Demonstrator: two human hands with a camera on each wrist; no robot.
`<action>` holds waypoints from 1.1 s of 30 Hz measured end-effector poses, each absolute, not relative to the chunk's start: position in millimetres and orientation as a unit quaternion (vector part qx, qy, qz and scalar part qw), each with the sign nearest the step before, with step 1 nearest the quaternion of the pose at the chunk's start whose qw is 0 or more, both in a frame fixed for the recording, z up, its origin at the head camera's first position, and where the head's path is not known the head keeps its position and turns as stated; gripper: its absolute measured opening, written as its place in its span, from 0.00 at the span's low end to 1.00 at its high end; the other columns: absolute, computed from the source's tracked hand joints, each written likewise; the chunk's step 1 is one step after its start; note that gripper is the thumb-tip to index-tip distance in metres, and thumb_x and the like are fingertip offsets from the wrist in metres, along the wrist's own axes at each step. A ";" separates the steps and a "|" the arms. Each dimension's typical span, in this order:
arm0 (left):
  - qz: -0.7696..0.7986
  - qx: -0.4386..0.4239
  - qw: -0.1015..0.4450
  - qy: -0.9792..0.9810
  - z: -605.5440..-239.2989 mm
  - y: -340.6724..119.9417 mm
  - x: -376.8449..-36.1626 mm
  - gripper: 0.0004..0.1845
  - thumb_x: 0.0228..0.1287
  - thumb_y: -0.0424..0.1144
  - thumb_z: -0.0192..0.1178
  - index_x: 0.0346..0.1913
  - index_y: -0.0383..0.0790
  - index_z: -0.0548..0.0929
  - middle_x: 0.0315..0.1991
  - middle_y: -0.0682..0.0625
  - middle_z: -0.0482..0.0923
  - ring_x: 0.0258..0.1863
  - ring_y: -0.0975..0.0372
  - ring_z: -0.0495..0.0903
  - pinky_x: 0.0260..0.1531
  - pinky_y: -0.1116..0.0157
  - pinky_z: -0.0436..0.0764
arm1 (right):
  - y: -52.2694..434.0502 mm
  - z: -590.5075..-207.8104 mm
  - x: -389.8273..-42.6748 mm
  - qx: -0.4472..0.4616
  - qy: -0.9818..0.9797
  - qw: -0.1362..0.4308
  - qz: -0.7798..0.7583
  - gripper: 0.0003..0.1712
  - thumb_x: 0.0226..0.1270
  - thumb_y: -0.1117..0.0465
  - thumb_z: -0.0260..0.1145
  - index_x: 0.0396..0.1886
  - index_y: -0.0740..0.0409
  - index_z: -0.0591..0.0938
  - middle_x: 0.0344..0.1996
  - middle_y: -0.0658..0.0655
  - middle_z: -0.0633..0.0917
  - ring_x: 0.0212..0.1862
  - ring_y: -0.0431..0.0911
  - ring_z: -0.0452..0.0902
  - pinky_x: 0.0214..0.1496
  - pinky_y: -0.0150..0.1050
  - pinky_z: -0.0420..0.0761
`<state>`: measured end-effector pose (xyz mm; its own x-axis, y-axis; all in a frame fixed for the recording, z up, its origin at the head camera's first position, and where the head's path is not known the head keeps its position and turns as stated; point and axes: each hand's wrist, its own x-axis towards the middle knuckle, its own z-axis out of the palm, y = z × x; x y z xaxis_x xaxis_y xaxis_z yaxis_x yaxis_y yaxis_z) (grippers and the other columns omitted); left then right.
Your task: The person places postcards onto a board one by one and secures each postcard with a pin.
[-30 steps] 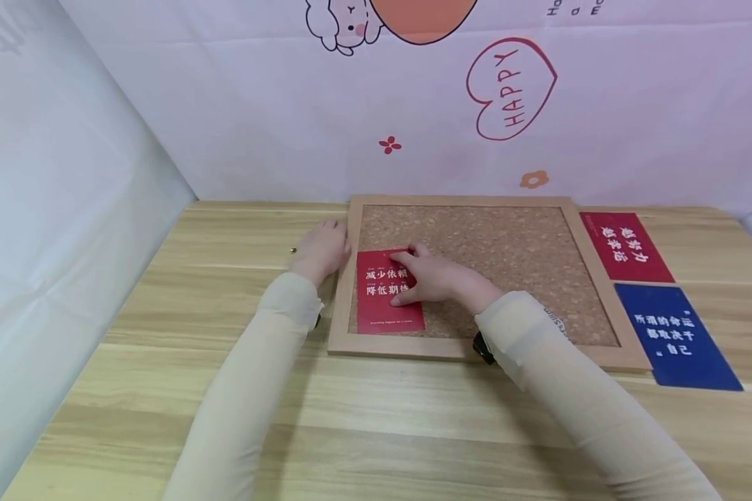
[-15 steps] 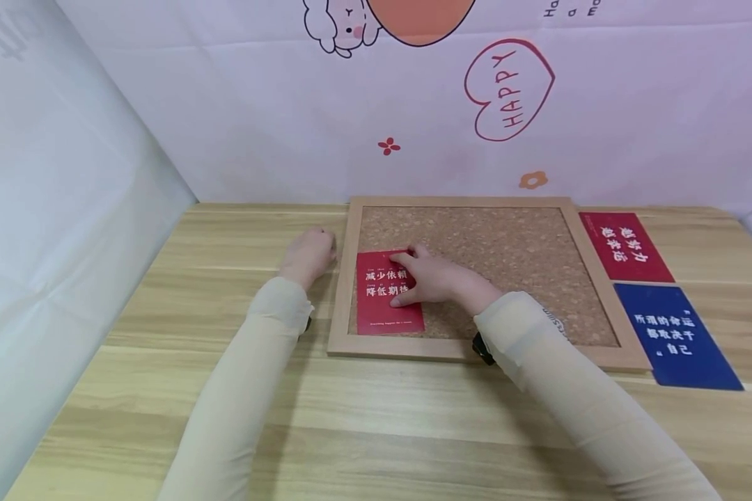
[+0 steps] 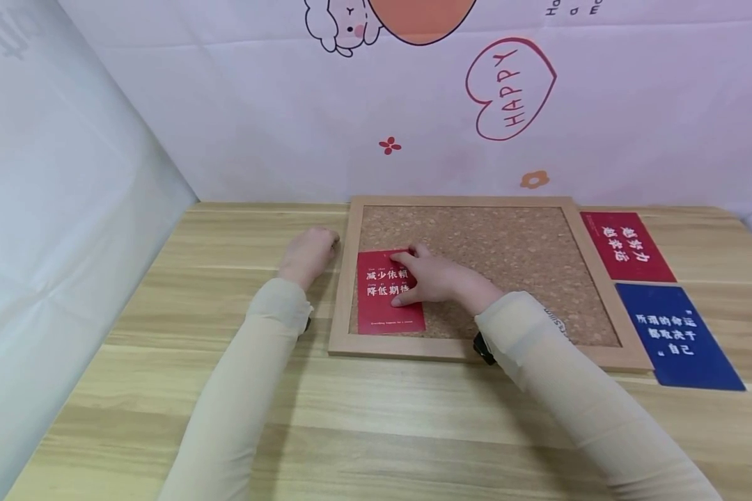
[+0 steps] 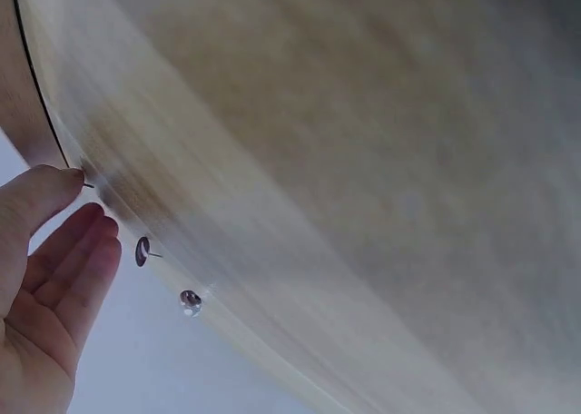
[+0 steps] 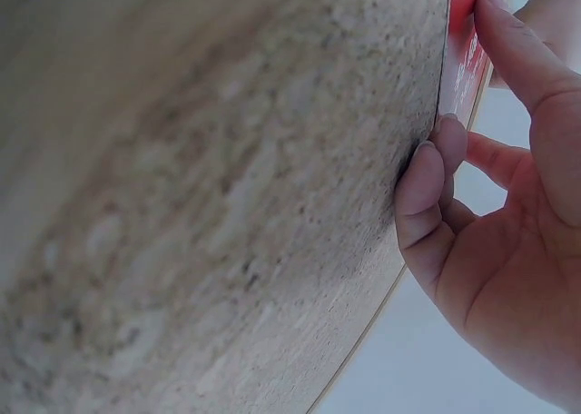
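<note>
Flat in the left part of the cork board (image 3: 476, 243) lies a red card (image 3: 382, 306) with white writing. My right hand (image 3: 435, 275) presses on its right side, thumb and index finger spread; the right wrist view shows other fingers bent against the cork. Left of the board's frame is my left hand (image 3: 307, 254), low over the wooden table. In the left wrist view its thumb covers most of one thumbtack, whose pin (image 4: 88, 185) pokes out at the thumb tip. Its index finger is hidden. Two more thumbtacks, one (image 4: 142, 251) nearer and one (image 4: 190, 302) farther, stand beside the fingers.
Right of the board, a second red card (image 3: 629, 247) and a blue card (image 3: 679, 334) lie on the table (image 3: 376, 431). A white printed cloth (image 3: 276, 125) hangs right behind the board. The wooden frame (image 3: 407, 346) forms a raised edge around the cork.
My left hand has drawn back slightly to the left from the frame, over where a thumbtack showed on the table. My right hand and the red card have stayed put.
</note>
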<state>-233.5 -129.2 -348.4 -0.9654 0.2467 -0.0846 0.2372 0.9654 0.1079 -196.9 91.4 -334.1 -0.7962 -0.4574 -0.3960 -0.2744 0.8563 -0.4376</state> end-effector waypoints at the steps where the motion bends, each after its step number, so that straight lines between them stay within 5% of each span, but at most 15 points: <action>1: 0.049 0.124 0.048 0.990 -348.2 -128.8 -233.5 0.09 0.67 0.32 0.55 0.45 0.36 0.84 0.46 0.42 0.84 0.47 0.54 0.82 0.50 0.59 0.80 | 91.4 -334.2 -196.9 -0.197 0.930 0.251 -0.182 0.50 0.59 0.46 0.69 0.75 0.51 0.55 0.74 0.64 0.49 0.69 0.62 0.61 0.70 0.56 0.64; 19: 0.055 0.117 0.063 0.990 -348.3 -129.4 -236.1 0.12 0.68 0.32 0.54 0.51 0.36 0.83 0.52 0.41 0.82 0.54 0.52 0.80 0.54 0.57 0.79 | 91.4 -335.0 -197.8 -0.197 0.932 0.249 -0.175 0.50 0.58 0.46 0.69 0.75 0.50 0.55 0.74 0.64 0.50 0.69 0.63 0.61 0.68 0.58 0.65; 33: 0.034 0.114 0.064 0.991 -346.8 -129.4 -235.4 0.12 0.70 0.35 0.54 0.51 0.39 0.82 0.51 0.43 0.82 0.51 0.53 0.81 0.49 0.55 0.81 | 91.4 -333.8 -197.3 -0.196 0.931 0.250 -0.179 0.50 0.58 0.46 0.70 0.75 0.51 0.55 0.73 0.65 0.51 0.68 0.62 0.61 0.68 0.58 0.65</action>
